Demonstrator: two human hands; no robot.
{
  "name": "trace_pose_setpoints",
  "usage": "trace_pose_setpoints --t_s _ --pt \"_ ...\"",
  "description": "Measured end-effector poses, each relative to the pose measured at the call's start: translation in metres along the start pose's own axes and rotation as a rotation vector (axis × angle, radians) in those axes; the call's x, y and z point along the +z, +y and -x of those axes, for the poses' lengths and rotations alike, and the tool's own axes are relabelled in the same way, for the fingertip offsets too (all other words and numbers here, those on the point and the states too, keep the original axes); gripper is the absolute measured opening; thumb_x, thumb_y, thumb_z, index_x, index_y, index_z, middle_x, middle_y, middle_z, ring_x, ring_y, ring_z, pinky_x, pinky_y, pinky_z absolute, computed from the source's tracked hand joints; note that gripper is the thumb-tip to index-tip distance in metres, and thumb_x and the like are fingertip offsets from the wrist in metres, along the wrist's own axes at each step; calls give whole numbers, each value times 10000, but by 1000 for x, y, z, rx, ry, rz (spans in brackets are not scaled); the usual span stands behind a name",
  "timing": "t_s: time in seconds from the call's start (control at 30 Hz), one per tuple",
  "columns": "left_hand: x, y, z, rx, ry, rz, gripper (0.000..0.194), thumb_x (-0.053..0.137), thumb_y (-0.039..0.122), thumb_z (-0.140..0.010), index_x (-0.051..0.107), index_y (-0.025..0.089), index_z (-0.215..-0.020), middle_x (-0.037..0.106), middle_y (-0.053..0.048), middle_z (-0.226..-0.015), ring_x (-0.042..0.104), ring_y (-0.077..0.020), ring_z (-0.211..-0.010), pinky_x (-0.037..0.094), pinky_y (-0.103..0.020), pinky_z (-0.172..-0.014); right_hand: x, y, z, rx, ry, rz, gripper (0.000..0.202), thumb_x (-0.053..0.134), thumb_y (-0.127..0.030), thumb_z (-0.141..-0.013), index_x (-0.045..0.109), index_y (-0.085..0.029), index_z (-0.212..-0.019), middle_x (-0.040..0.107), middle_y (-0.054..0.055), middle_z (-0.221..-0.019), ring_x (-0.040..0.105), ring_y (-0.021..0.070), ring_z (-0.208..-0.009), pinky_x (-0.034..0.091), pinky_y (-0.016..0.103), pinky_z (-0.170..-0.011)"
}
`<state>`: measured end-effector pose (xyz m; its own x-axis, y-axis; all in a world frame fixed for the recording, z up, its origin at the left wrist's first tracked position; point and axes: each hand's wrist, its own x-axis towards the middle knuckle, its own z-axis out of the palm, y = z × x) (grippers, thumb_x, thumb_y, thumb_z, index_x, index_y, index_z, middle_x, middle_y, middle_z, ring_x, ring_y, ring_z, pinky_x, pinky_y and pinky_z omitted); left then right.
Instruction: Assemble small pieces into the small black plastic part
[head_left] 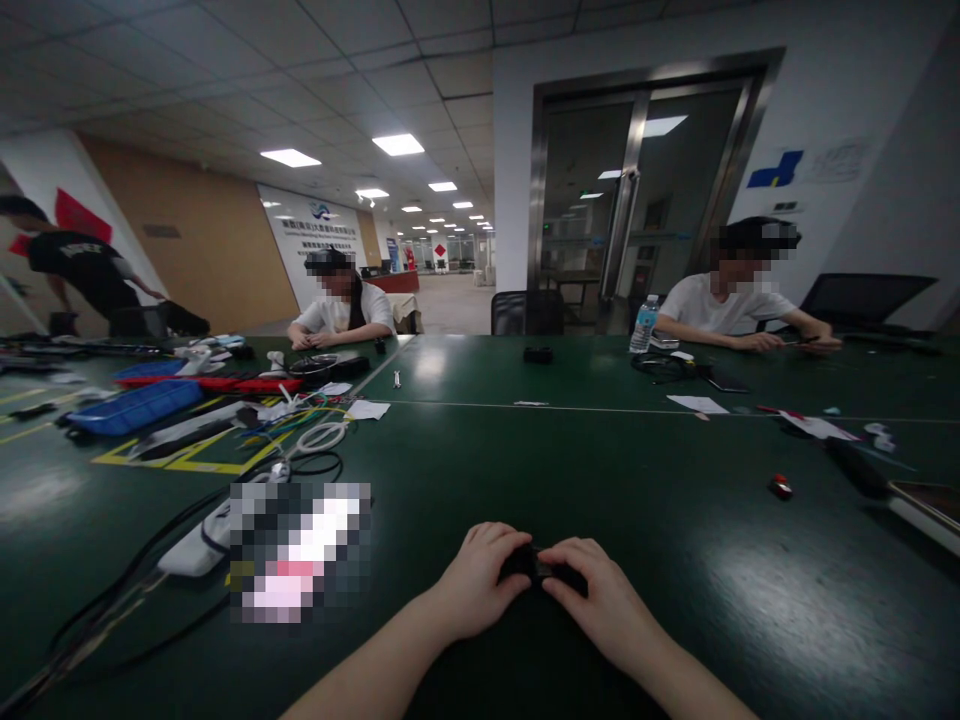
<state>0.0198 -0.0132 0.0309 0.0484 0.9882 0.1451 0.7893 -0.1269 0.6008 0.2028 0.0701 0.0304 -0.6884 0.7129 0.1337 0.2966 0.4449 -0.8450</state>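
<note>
A small black object lies between my two hands, just above the green table top. My left hand grips its left end, with the thumb below and the fingers curled over the top. On its right end, my right hand holds it between thumb and fingers. The fingers cover much of the object, and its details are too dark to make out.
On the green table, a white power strip with cables lies left, near a blue tray. A small red object sits right. Across stand a bottle and a black box; two people sit there.
</note>
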Motion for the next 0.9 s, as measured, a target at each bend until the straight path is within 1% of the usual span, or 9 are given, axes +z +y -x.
trace_pose_setpoints --t_s 0.17,0.33,0.43,0.53,0.67,0.77,0.9 --pt "3 -3 -1 22 5 -14 423 579 227 -811 498 241 -1226 538 -53 -1168 456 -234 -1105 337 -402 -977 -1 -5 2 -54 6 56 187 622 -235 -733 687 -324 -884 639 12 -934 547 245 -922 424 378 -817" --pt "5 -5 -1 33 23 -15 416 578 233 -814 498 237 -1222 544 -60 -1158 460 -240 -1099 337 -409 -973 0 -7 4 -107 28 113 223 602 -221 -733 683 -319 -916 644 22 -932 540 254 -913 413 398 -823" --pt "4 -5 -1 39 18 -12 419 582 229 -812 496 238 -1221 544 -60 -1156 463 -239 -1093 341 -404 -970 3 -8 4 -135 19 160 243 588 -203 -735 683 -318 -927 643 26 -923 536 254 -904 410 403 -820" --pt "3 -4 0 33 21 -7 422 589 223 -806 499 239 -1219 540 -54 -1159 457 -237 -1099 344 -397 -972 5 -7 3 -133 8 220 245 582 -195 -742 683 -316 -930 624 29 -920 530 250 -895 418 399 -797" --pt "2 -3 0 20 5 6 455 607 210 -794 488 251 -1232 530 -34 -1177 441 -227 -1120 335 -383 -986 4 -5 4 -91 14 286 243 627 -213 -723 685 -335 -925 592 29 -925 521 252 -877 426 404 -767" --pt "3 -2 0 20 9 -3 454 599 200 -797 487 246 -1235 528 -37 -1182 439 -226 -1121 331 -384 -990 2 -2 4 -97 19 252 259 631 -225 -728 678 -354 -949 584 25 -941 521 251 -895 432 400 -777" --pt "5 -3 0 19 30 -12 457 605 178 -783 498 229 -1224 517 -50 -1190 436 -228 -1123 335 -371 -989 -1 1 5 -105 48 176 359 658 -232 -710 639 -372 -1041 569 23 -1027 514 253 -973 425 400 -845"
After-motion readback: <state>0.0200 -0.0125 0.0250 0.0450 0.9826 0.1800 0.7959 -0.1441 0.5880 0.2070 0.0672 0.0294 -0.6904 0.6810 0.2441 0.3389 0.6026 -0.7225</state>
